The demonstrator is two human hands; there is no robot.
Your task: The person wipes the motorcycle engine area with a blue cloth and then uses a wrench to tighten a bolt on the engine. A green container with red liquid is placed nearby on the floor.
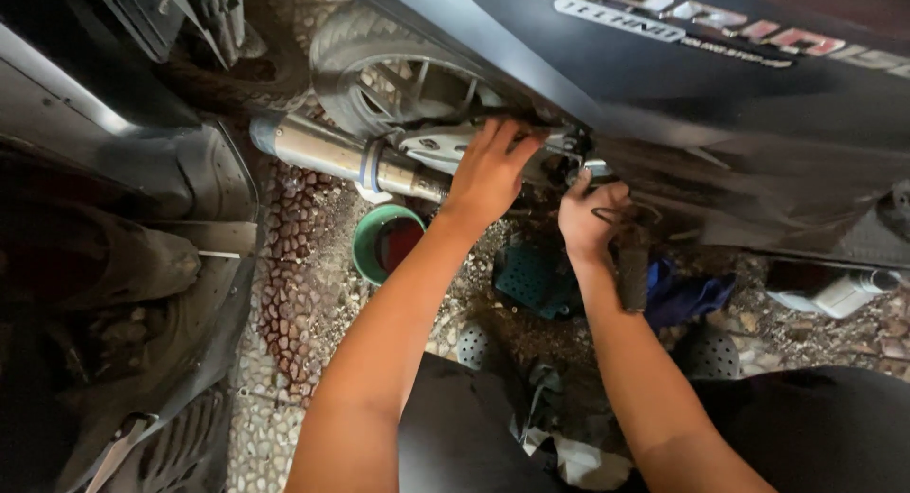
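Note:
I look down at the underside of a dark motorcycle [720,85]. My left hand [488,171] reaches under its body panel, fingers spread and pressed on a silver bracket [431,144] beside the exhaust pipe [332,152]. My right hand [590,218] is curled around a small dark part under the panel, near a metal fitting [595,167]; what it grips is mostly hidden. The rear wheel [379,71] stands just behind the exhaust.
A green bowl with red inside [365,242] sits on the pebbled ground below the exhaust. A teal perforated pad [531,280], a blue rag [682,294] and a white bottle [834,289] lie nearby. A second dark vehicle's panels [123,265] fill the left side.

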